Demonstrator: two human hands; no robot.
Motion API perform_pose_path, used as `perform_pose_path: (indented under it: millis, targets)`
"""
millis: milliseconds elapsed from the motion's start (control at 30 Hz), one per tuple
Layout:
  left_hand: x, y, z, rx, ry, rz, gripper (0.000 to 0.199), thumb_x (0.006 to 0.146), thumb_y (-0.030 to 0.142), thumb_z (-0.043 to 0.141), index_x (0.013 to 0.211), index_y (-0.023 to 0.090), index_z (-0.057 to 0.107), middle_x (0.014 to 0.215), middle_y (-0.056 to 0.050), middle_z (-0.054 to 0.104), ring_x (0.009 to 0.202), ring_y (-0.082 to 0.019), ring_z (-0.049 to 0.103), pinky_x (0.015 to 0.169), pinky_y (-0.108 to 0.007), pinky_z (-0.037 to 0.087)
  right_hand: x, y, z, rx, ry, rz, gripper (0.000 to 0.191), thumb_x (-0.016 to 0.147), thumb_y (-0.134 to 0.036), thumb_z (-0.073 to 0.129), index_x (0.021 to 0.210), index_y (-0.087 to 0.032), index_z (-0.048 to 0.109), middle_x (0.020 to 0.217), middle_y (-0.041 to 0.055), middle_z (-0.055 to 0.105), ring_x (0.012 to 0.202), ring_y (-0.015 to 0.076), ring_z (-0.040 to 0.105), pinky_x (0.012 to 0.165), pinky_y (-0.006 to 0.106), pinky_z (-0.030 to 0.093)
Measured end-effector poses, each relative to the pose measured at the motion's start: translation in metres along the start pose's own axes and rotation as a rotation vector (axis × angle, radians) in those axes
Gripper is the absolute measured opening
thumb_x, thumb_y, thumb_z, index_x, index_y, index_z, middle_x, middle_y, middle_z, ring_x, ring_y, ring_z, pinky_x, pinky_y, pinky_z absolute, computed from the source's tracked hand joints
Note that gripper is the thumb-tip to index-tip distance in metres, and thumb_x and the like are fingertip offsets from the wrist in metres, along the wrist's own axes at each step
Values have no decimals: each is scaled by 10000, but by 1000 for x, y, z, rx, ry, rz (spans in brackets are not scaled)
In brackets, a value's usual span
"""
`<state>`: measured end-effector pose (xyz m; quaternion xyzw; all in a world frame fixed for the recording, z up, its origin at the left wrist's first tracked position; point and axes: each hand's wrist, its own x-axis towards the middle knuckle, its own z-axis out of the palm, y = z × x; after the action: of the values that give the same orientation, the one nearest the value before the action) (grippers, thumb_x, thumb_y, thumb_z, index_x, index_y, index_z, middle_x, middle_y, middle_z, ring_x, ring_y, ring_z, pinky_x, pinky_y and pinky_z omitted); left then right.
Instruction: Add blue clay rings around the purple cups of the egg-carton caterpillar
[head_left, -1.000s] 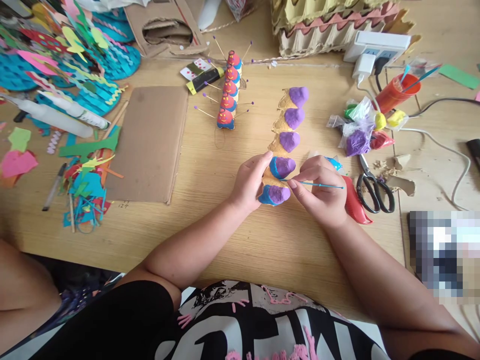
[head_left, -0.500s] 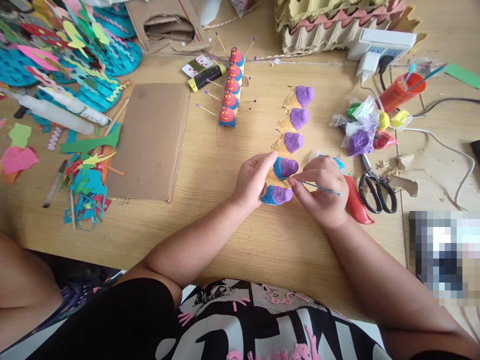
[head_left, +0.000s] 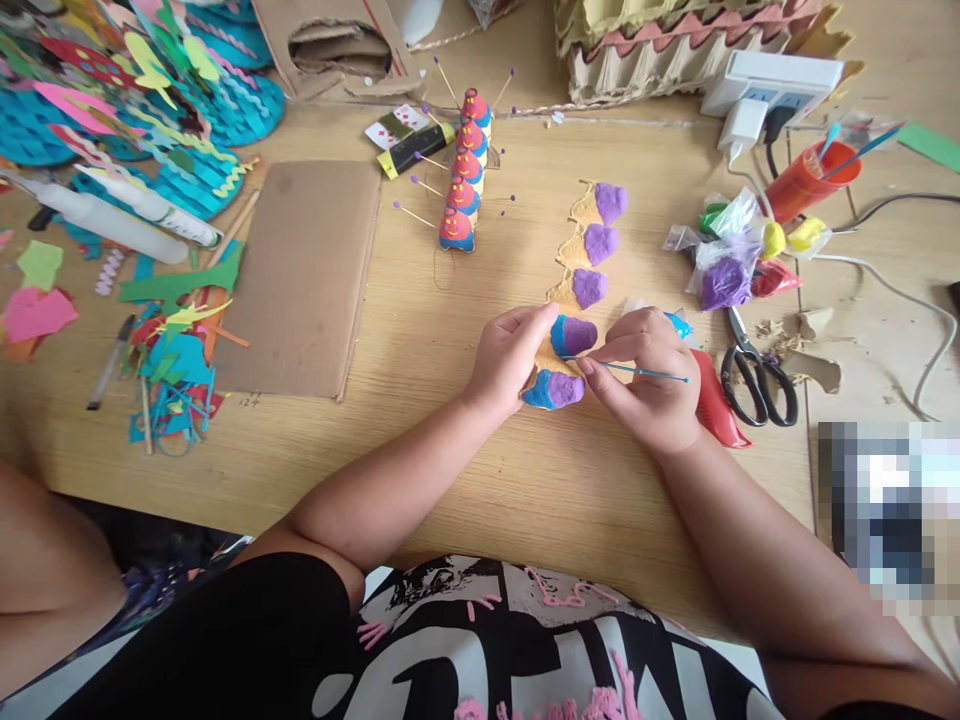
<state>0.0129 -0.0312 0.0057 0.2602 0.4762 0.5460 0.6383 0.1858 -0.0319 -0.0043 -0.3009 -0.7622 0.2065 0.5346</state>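
Observation:
My left hand [head_left: 506, 360] grips the near end of a tan egg-carton strip [head_left: 568, 290], thumb on top. Purple clay covers parts of its cups, and the two nearest cups also carry blue clay [head_left: 538, 388]. In my right hand [head_left: 651, 375], pinched between thumb and fingers, is a thin blue stick [head_left: 664, 376]; its tip meets the strip between the two nearest cups. A finished-looking row of red and blue cups with yellow faces [head_left: 466, 165] stands farther back, with purple-tipped sticks poking out at its sides.
Brown cardboard [head_left: 300, 280] and paper scraps [head_left: 176, 370] lie on the left. At the right are black-handled scissors [head_left: 757, 380], bagged clay [head_left: 727, 280], a red cup [head_left: 814, 180] and a power strip [head_left: 772, 80]. Egg trays [head_left: 660, 65] are stacked behind.
The whole scene has shifted slightly in view. Both hands keep their holds, and the blue stick has moved only a little.

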Motion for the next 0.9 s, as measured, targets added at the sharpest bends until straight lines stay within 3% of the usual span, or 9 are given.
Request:
perform_pose_path:
  millis: [433,900]
  targets:
    - [0,-4,-3,28,-11,12,400,902,511,890,705,193,748,673,-2,736,731,-166,740,676,-271,528,-2,2,-1,-102,-42,71,206,917,-419,904,842,-296,757,792,10,659,747,220,648,778,467,549]
    - [0,-10,-8,34,-44,34,310,889,449,896,729,204,795,704,-3,764,766,-191,765,703,-285,551,-5,5,-2,-85,-59,87,194,914,-394,921,874,-303,755,851,20,692,820,249,692,817,479,550]
